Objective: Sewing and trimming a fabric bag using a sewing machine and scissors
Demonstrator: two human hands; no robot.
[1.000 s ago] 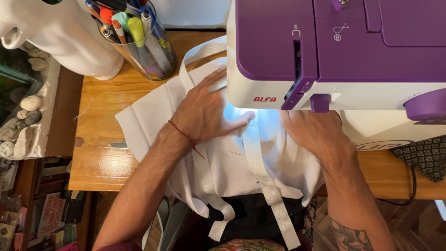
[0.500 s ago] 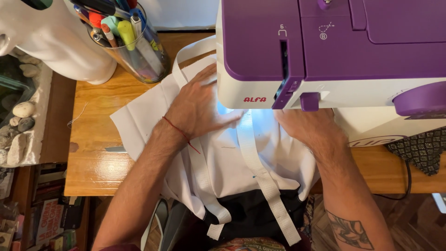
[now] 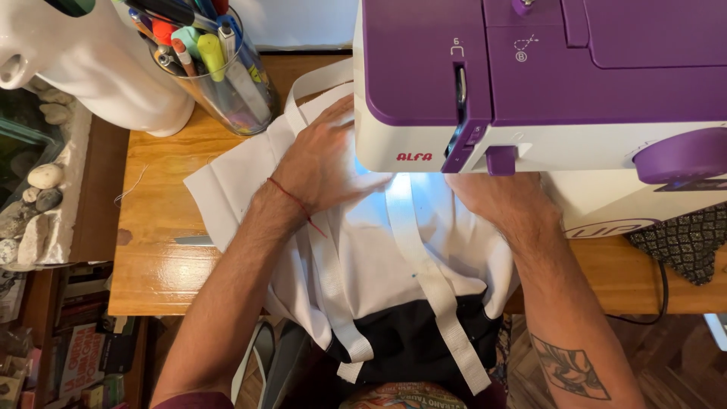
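A purple and white sewing machine (image 3: pixel 545 83) stands on a wooden table (image 3: pixel 159 250). White fabric (image 3: pixel 235 182) with white straps (image 3: pixel 424 280) lies under its lit arm and hangs over the front edge. My left hand (image 3: pixel 322 163) lies flat on the fabric to the left of the needle area, fingers spread, a red thread around the wrist. My right hand (image 3: pixel 492 198) presses on the fabric just right of the centre strap, its fingers partly hidden under the machine. The needle itself is hidden.
A clear cup of pens and markers (image 3: pixel 208 64) stands at the table's back left beside a white ceramic shape (image 3: pixel 83 68). Dark patterned cloth (image 3: pixel 681 242) lies at the right. Stones (image 3: pixel 42 189) sit on a ledge at the left, books (image 3: pixel 76 356) below.
The view has drifted slightly, so the machine and table sit a little further left in frame. Both hands stay pressed on the fabric in about the same spots.
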